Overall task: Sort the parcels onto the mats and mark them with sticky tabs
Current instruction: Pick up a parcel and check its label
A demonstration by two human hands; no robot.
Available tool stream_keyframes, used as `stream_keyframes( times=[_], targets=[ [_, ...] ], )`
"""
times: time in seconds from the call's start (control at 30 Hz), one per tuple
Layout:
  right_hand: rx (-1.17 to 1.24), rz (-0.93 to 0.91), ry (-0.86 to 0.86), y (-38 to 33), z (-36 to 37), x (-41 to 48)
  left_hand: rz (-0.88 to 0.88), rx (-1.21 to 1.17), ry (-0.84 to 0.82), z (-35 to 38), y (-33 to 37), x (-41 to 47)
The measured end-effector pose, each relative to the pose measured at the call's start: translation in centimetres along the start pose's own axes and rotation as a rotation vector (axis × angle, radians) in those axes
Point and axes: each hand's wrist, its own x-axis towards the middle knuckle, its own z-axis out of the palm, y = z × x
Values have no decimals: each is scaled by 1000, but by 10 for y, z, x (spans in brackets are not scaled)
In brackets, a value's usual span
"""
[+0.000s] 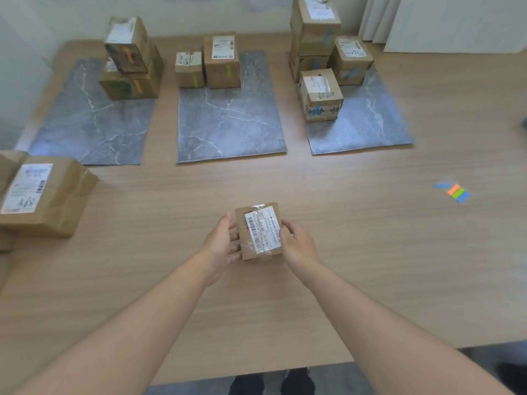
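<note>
A small brown parcel (259, 231) with a white barcode label is held over the wooden table (370, 266) in front of me. My left hand (221, 246) grips its left side and my right hand (296, 243) grips its right side. Three grey marble mats lie side by side further back. The left mat (85, 129) carries two stacked parcels (129, 61) with orange tabs. On the middle mat (231, 126) stand two parcels (208, 64) with green tabs. The right mat (368, 124) holds several parcels (320, 94) with blue tabs. A pad of sticky tabs (456, 193) in orange, green and blue lies at the right.
A larger brown parcel (42, 195) with a white label sits at the table's left edge, on top of another box. A wall and white panels stand behind the table. The near table edge runs below my forearms, with dark shoes on the floor under it.
</note>
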Motion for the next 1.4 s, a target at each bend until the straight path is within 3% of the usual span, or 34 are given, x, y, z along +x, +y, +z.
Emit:
stream_keyframes(
  times=[0.33,0.53,0.87,1.13,1.4],
  targets=[
    [-46,87,-10,-13,-8,4,-16,108,9,-11,7,1],
    [-42,4,97,-48,-24,-15,133,145,38,-2,42,-33],
    [116,-127,290,-105,-71,-56,373,256,-131,51,104,-105],
    [241,-48,402,-75,-115,-65,329,354,-235,98,90,-111],
    [340,32,496,-27,-196,-45,262,435,-341,198,68,-95]
  ],
)
